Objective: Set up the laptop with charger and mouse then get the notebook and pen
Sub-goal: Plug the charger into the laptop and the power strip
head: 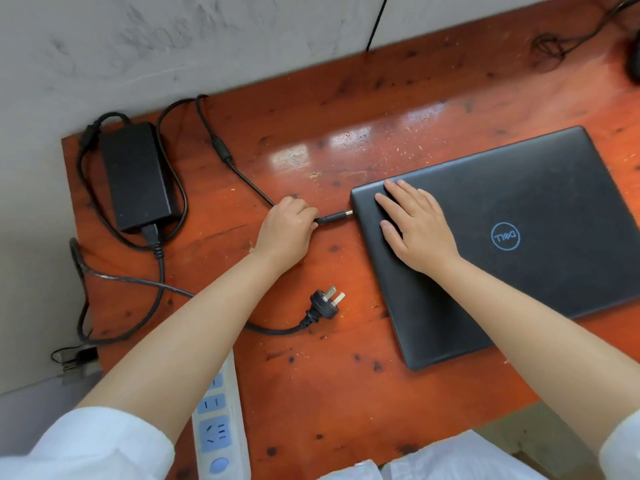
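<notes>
A closed black laptop point(512, 271) lies on the orange wooden desk point(346, 375) at the right. My right hand point(415, 226) rests flat on the lid near its left corner. My left hand point(287, 230) is closed around the charger's barrel connector point(337, 216), whose metal tip touches the laptop's left edge. The black charger brick point(135, 174) sits at the desk's far left, its cables looped around it. The wall plug point(325, 303) lies loose on the desk between my forearms. A dark mouse point(634, 60) is partly cut off at the top right edge. No notebook or pen shows.
A white power strip point(218, 434) with blue sockets lies at the desk's near left edge under my left forearm. A grey wall runs behind and left of the desk. Thin black cables point(568, 39) trail at the top right corner.
</notes>
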The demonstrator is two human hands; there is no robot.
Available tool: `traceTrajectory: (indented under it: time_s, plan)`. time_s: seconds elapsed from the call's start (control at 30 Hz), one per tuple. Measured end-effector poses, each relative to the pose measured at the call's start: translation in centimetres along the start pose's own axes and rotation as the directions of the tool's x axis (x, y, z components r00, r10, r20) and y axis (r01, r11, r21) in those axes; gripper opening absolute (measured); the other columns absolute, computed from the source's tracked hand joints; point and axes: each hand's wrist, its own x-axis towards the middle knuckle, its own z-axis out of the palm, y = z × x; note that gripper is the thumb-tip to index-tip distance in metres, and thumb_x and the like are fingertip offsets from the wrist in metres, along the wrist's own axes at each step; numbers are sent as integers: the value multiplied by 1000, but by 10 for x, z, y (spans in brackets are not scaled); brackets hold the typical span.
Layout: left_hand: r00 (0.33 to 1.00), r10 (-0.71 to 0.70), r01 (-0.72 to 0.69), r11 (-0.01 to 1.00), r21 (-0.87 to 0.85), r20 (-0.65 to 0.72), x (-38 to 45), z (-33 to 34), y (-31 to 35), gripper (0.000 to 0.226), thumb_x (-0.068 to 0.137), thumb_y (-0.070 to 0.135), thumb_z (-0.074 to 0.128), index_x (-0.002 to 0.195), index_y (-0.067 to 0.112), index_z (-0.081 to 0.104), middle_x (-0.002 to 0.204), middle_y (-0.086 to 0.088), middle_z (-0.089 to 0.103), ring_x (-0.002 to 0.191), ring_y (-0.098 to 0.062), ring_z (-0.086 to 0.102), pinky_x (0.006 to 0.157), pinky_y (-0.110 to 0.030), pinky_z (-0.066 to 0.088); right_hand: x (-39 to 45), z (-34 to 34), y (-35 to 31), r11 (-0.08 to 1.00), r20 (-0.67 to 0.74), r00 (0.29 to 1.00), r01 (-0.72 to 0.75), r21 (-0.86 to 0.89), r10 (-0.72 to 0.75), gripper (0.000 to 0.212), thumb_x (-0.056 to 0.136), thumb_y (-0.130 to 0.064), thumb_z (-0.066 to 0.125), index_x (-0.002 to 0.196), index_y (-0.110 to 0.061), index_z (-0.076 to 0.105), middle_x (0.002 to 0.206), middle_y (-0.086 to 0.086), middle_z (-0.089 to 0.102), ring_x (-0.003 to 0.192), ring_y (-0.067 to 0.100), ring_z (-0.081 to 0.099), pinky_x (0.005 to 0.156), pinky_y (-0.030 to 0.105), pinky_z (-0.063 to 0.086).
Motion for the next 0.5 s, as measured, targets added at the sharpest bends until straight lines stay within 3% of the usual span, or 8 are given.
traceTrajectory:
  time_s: [0.17, 0.5]
  plan:
    - [1000, -25, 25, 1000, -11, 17, 1, 5, -3, 24, 90, 6, 50, 110, -5, 60, 106, -24, 63, 101, -36, 52, 86, -44, 44, 0, -1, -3, 1000, 6, 1000, 1, -14, -1, 42, 86, -16, 47, 124, -1, 53, 137, 20, 49, 130, 39, 41, 107, 52, 30]
    - [997, 71, -71, 997, -9, -10, 1, -4, -5, 17, 85, -1, 56, 97, -10, 64, 93, -29, 65, 90, -42, 57, 76, -47, 47, 0, -1, -5, 1000, 10, 1000, -16, -27, 17, 42, 85, -15, 47, 125, -1, 52, 137, 21, 49, 130, 39, 41, 107, 52, 30]
